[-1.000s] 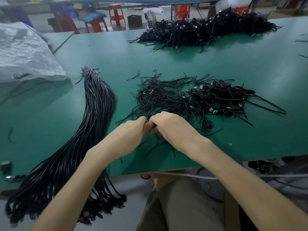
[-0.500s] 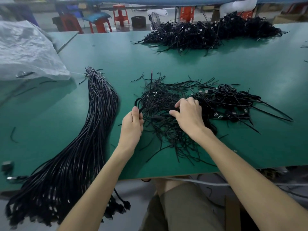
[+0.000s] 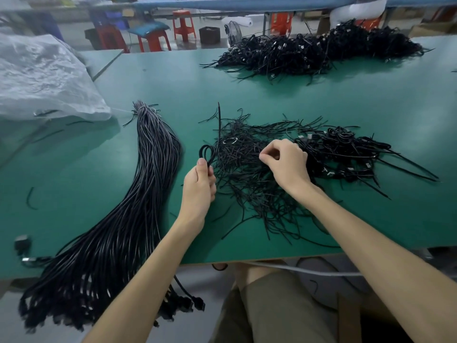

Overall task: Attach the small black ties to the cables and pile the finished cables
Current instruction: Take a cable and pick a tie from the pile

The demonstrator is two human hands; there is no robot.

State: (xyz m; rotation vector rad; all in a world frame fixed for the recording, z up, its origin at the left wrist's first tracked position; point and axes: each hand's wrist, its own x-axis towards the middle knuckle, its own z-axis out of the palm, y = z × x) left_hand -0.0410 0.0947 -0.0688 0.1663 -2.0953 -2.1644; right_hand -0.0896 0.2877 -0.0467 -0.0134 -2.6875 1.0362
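On the matte green tabletop (image 3: 247, 82), near its front edge, the left hand (image 3: 199, 188) grips a smooth black cable folded into a small loop (image 3: 206, 152). The loop stands up above the thumb, and one loose end rises straight past it. Just to the right lies a tangled scatter of thin, wiry black ties (image 3: 247, 194). The right hand (image 3: 286, 164) rests on it with its fingers curled and its thumb and forefinger tips close together; whether a tie is pinched between them is too fine to tell.

Touching the ties' far right side is a low pile of coiled black cables with small silvery plugs (image 3: 346, 149). A long, glossy bundle of straight black cables (image 3: 138, 194) curves along the left, bound at its far end, with its near ends hanging over the table edge. At the back right sits a larger heap of coiled black cables (image 3: 309, 53). A crinkled, translucent white plastic bag (image 3: 42, 78) sits at the far left, its contents hidden.
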